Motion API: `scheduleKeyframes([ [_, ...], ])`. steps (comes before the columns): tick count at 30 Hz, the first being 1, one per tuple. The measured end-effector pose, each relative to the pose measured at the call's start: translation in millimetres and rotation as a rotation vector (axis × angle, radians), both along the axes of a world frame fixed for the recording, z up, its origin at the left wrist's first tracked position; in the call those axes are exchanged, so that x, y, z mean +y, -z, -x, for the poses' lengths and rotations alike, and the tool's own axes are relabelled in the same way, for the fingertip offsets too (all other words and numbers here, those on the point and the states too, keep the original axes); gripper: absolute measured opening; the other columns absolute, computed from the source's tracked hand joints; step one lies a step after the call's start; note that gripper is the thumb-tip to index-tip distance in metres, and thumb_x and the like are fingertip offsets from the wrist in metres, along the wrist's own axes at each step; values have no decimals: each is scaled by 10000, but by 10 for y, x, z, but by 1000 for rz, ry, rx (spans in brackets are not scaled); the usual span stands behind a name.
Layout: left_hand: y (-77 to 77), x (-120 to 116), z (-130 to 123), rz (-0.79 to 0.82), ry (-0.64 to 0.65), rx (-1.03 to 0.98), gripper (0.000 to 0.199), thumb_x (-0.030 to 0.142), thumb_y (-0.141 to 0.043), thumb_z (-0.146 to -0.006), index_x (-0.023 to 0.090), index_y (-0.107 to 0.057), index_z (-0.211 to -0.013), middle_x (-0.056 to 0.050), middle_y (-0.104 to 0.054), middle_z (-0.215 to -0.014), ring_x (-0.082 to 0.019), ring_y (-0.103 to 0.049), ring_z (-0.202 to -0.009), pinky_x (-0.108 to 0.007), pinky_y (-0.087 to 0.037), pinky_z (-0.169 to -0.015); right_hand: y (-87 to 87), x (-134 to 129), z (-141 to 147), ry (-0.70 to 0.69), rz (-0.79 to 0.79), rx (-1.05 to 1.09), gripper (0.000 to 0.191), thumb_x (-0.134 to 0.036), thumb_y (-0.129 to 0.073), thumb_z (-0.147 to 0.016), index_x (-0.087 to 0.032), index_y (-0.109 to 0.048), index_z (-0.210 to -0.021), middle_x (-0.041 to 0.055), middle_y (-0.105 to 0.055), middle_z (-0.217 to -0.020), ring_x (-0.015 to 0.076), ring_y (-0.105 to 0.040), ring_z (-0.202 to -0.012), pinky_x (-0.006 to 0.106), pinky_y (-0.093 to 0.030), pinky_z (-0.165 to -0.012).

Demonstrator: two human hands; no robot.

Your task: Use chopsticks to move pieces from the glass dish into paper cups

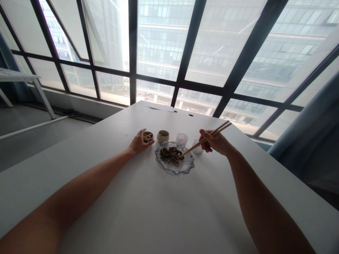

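My right hand [215,141] grips a pair of wooden chopsticks [197,144]. Their tips reach down to a heap of dark brown, sliver-like pieces [169,154] on a clear glass plate [189,166] with a scalloped rim. I cannot tell whether a piece is between the tips. My left hand [139,143] curls around a small cup [148,141] holding tan pieces that look like nuts, left of the plate. Beside that cup stands a beige round cup [163,137]. A pale faceted cup [181,139] is behind the plate, and another whitish cup [198,149] is partly hidden behind the chopsticks and my right hand.
Everything stands on a white table [148,208] with two dark holes near its far edge. Beyond it rise large windows with black frames [180,83]. A blue-grey curtain [304,137] hangs at right, and another white table [18,75] is at left.
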State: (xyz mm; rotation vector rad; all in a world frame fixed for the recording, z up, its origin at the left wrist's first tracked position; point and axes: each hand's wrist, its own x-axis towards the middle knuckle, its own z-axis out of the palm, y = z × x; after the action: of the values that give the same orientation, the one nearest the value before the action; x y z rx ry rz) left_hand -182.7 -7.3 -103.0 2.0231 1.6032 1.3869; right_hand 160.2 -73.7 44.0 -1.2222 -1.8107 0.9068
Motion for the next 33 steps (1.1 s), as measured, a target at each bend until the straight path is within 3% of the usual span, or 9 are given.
scheduleKeyframes([
  [9,-12,-10,-3,11,-6,14,766,461,-770,-732,153,-458,-1360,-193,-588,-1352,-316,-607,-1206,-492,-478,-1062,13,43,-29,60,-41,68,649,-805,-670,-677,-163,-605,-613,40,-594,-416,121,-507,-291,210,-349,-260],
  [16,-12,-12,-12,13,-11,25,770,475,-759,-737,145,-454,-1363,-194,-589,-1346,-313,-608,-1200,-483,-477,-1061,-112,-8,-217,467,-377,-35,514,-623,-609,-878,-172,-604,-630,35,-603,-454,109,-531,-315,193,-396,-291],
  [22,-19,-21,-8,23,-10,29,782,484,-756,-741,128,-456,-1369,-203,-588,-1344,-313,-604,-1206,-471,-473,-1065,-107,-12,-270,608,-375,-197,477,-563,-587,-920,-171,-623,-651,53,-627,-474,135,-580,-344,208,-462,-331],
  [29,1,-4,3,19,2,24,788,496,-757,-740,135,-453,-1371,-196,-585,-1347,-309,-606,-1201,-479,-471,-1064,-95,11,-279,618,-370,-229,556,-658,-579,-885,-159,-635,-647,72,-654,-506,134,-598,-370,211,-480,-364],
  [31,7,2,4,21,0,24,794,494,-754,-743,126,-449,-1377,-203,-581,-1349,-310,-604,-1201,-477,-470,-1064,-116,-2,-266,541,-375,-163,601,-721,-563,-853,-161,-634,-648,65,-642,-497,122,-574,-359,205,-455,-347],
  [33,10,6,2,24,1,23,798,494,-753,-743,122,-447,-1379,-207,-576,-1353,-311,-602,-1204,-476,-470,-1063,-141,-28,-224,376,-328,-108,645,-782,-560,-803,-161,-633,-647,59,-633,-486,116,-555,-350,204,-426,-327],
])
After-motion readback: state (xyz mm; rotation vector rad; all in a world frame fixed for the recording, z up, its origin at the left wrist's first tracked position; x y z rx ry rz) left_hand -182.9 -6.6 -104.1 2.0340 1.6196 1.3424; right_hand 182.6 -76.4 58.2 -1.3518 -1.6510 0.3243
